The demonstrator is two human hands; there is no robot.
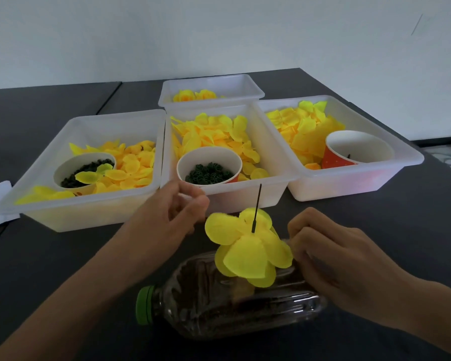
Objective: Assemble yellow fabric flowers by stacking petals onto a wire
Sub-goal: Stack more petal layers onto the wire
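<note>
A half-built yellow fabric flower [248, 251] sits on a thin dark wire [257, 201] that stands upright above a clear plastic bottle [219, 308]. The bottle has a green cap and lies on its side. My right hand [331, 256] is curled at the flower's right edge and holds its petals with the fingertips. My left hand [167, 217] hovers left of the wire, in front of the middle tray [245, 194]. Its thumb and fingertips are together and blurred. I cannot see whether anything is between them.
Three white trays of loose yellow petals stand side by side: the left tray [84, 207], the middle tray and the right tray [349, 183]. A back tray [211, 82] holds finished flowers. A cup of green rings [208, 174], a cup of dark bits [84, 168] and a red cup [359, 149] sit inside the trays.
</note>
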